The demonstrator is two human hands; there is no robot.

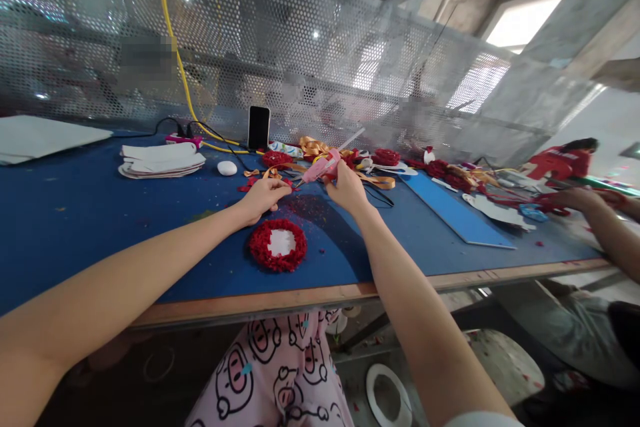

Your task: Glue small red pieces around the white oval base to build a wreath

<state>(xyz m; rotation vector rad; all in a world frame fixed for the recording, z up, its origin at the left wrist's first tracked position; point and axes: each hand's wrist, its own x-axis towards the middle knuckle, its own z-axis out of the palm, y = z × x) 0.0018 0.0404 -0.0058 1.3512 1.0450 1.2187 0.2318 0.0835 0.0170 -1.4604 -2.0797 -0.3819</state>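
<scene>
My right hand (346,187) grips a pink glue gun (319,169), its nozzle pointing left toward my left hand (263,196). My left hand pinches a small red piece (286,182) near the nozzle tip, fingers closed on it. Just in front of both hands a round wreath of red petals with a white centre (279,245) lies flat on the blue table (90,213). Behind the hands sit gold ribbon (314,145) and more red flower pieces (386,157).
A black phone (259,127) stands upright against the perforated metal screen. A stack of white sheets (161,160) and a white oval object (227,167) lie to the left. A blue board (453,210) lies to the right, where another person's hand (575,199) works among red pieces.
</scene>
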